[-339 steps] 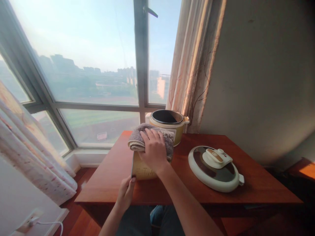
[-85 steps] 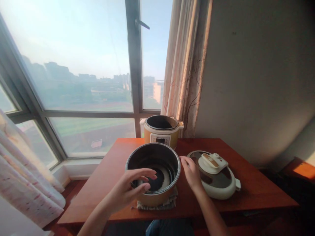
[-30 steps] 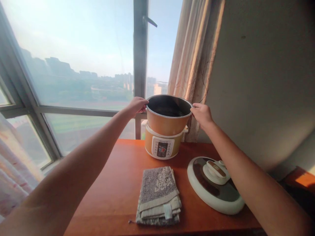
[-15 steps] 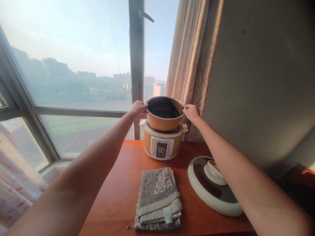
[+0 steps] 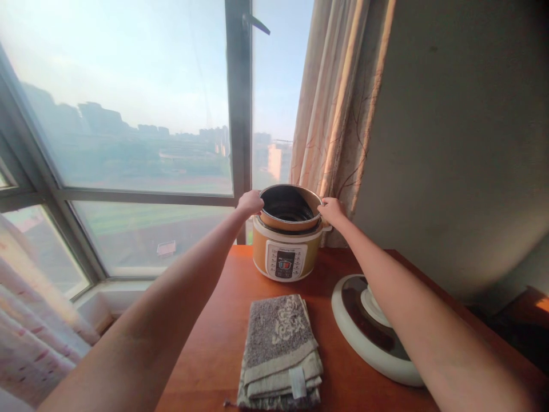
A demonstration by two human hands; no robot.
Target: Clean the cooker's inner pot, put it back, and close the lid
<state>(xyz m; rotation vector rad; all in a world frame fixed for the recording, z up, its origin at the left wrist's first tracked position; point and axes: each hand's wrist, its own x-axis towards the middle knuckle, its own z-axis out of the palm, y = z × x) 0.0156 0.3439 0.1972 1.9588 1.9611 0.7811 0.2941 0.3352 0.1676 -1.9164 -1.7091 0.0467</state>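
Between my two hands is a gold inner pot [image 5: 291, 220] with a dark inside, partly sunk into the rice cooker base [image 5: 262, 243]. My left hand [image 5: 250, 203] pinches the pot's rim on the left side. On the opposite side, the fingers of my right hand [image 5: 331, 210] close on the rim. The cooker's front has a white-framed control panel [image 5: 285, 261]. Its lid [image 5: 349, 329], white-rimmed with a dark top, lies on the table at the right, partly hidden by my right forearm. A folded grey towel [image 5: 278, 349] lies in front of the cooker.
The reddish wooden table [image 5: 206, 349] carries all of these. Behind it stands a window with a grey frame [image 5: 240, 114]. A beige curtain [image 5: 330, 103] hangs just behind the cooker, and a pale patterned curtain [image 5: 38, 320] is at the left. A wall [image 5: 450, 143] rises on the right.
Both hands have come down with the inner pot, which now sits lower inside the cooker base. The view has shifted slightly; towel and lid stay on the table.
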